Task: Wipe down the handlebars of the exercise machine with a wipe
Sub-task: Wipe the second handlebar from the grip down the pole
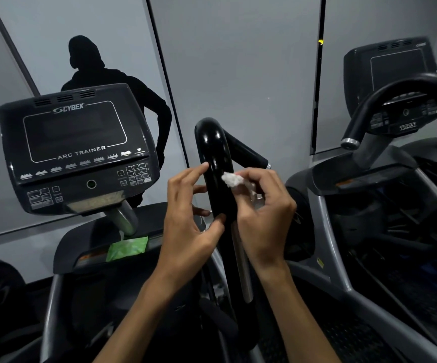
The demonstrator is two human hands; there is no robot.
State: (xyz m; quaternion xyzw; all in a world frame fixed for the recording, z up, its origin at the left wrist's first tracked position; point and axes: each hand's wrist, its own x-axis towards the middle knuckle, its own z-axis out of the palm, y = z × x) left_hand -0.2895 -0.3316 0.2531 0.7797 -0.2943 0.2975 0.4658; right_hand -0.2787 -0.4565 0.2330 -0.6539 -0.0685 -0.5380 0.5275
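Observation:
A glossy black curved handlebar (213, 150) of the exercise machine rises in the middle of the head view. My right hand (264, 208) pinches a crumpled white wipe (231, 180) and presses it against the right side of the bar. My left hand (188, 213) is on the bar's left side with its fingers spread and loosely bent, thumb and fingertips touching the black grip without closing round it. Below my hands the bar runs down into a metal tube (242, 263).
The machine's console (75, 150) stands to the left, with a green wipe packet (128, 248) on the ledge under it. A second machine with its own black handlebar (385, 100) stands at the right. A mirror wall behind shows a person's dark reflection (112, 82).

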